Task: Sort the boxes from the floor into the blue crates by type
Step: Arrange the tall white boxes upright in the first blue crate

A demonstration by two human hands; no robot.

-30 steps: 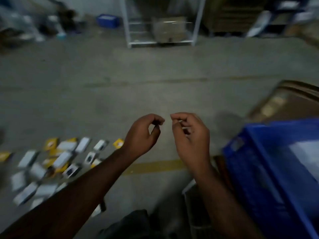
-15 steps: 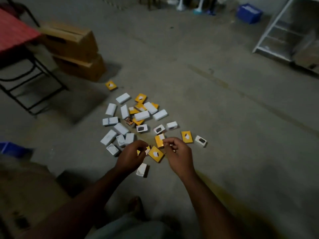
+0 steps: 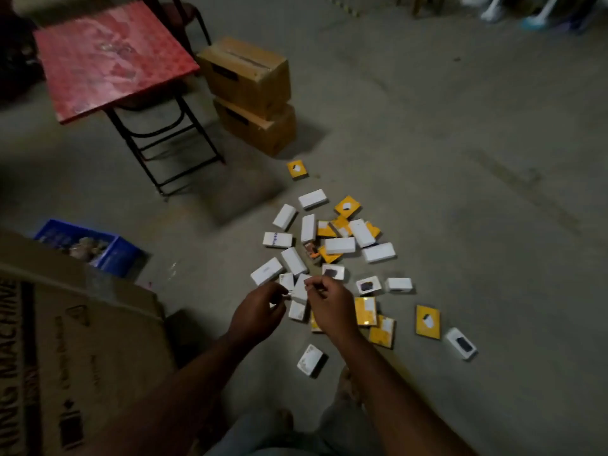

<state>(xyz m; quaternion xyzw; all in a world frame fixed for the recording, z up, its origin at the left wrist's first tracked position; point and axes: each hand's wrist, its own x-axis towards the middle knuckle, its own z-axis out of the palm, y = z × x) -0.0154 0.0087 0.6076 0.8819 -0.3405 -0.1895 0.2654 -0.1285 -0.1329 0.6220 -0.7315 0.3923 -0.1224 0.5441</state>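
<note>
Several small white boxes and yellow boxes lie scattered on the concrete floor in front of me. One yellow box lies apart, farther away. A white box sits near my feet. My left hand and right hand hover close together above the near edge of the pile, fingers curled and fingertips pinched. No box is in either hand, and I cannot tell whether something tiny is pinched. A blue crate stands at the left, partly hidden behind a carton.
A large printed cardboard carton fills the lower left. A red folding table on black legs stands at the upper left. Two stacked brown cartons sit beside it, just beyond the pile. Bare floor stretches to the right.
The view has swung from a blue crate on my right round to the pile of boxes. Both hands stayed together with curled fingers and now hang over the pile's near edge.
</note>
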